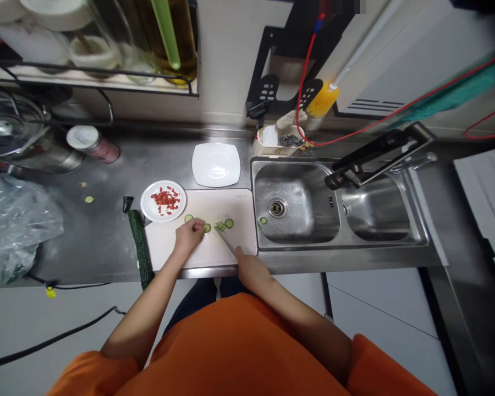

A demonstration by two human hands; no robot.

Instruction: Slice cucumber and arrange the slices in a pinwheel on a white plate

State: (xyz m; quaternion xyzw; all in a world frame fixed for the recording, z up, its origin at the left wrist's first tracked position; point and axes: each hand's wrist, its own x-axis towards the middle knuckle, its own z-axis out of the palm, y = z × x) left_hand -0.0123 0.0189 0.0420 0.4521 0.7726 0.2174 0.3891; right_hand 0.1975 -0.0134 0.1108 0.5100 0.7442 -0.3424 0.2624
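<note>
My right hand (253, 270) is wrapped round the handle of a knife (226, 241), its blade angled up and left over a white cutting board (218, 256). My left hand (190, 237) is closed, with its fingertips pinched at a cucumber slice (207, 227). Other thin slices lie on the board, one (229, 223) to the right of the knife tip and one (188, 218) behind my left hand. A long dark green cucumber (139, 242) rests left of the board, beside a cut-off end (127, 204).
A white plate of red berries (164, 215) overlaps the board's far left corner. Behind the board sits a square white plate (215, 165). To the right is a double sink (297, 209) with a black faucet (363, 159); a clear plastic bag (20, 231) lies far left.
</note>
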